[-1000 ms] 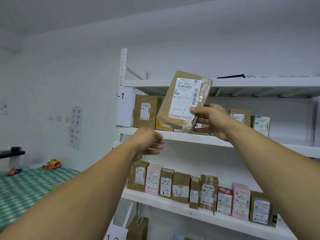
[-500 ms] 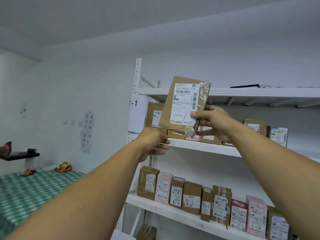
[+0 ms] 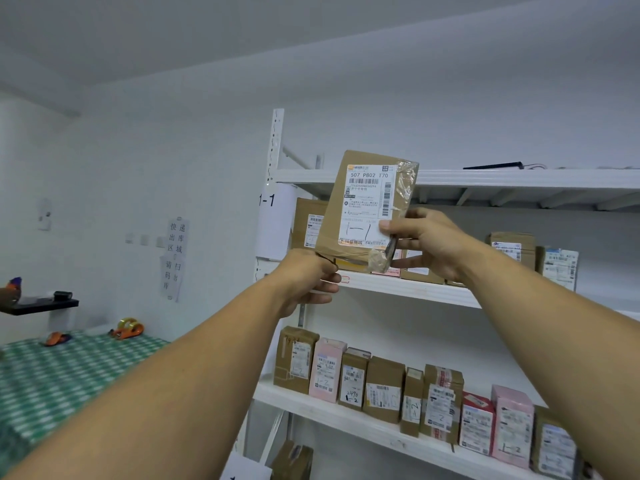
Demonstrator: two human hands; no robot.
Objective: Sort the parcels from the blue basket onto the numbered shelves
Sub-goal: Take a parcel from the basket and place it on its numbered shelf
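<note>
Two bare hands reach up to a brown parcel [image 3: 367, 209], held upright in the air in front of the white shelving [image 3: 433, 292]. The right hand [image 3: 429, 244] pinches its lower right edge, thumb pressed on the white label handwritten 1-1, with a dark pen-like object [image 3: 392, 247] among the fingers. The left hand [image 3: 304, 282] sits at the lower left corner, fingers curled; whether it grips the parcel cannot be told. A 1-1 sign [image 3: 273, 226] hangs just left.
</note>
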